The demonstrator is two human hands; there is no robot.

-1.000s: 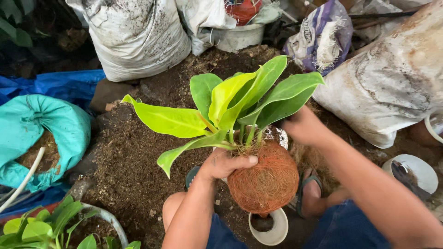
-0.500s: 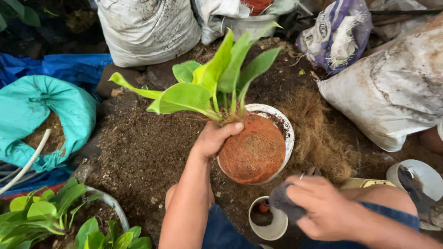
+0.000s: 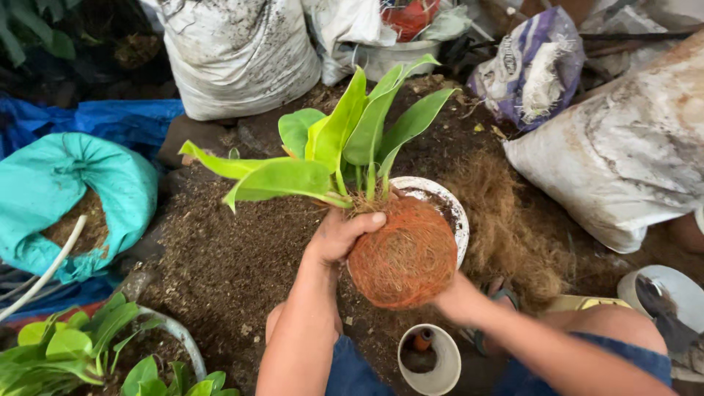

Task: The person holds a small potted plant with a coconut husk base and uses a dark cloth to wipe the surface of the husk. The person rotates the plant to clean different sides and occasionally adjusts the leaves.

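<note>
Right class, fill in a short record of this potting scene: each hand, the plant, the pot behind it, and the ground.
left hand: grips the top of the root ball, thumb across it
right hand: supports the root ball from below
plant: bright green leaves, orange-brown root ball, bare of any pot
white pot: behind the root ball, on the soil
ground: loose dark soil, coconut fibre heaped right
</note>
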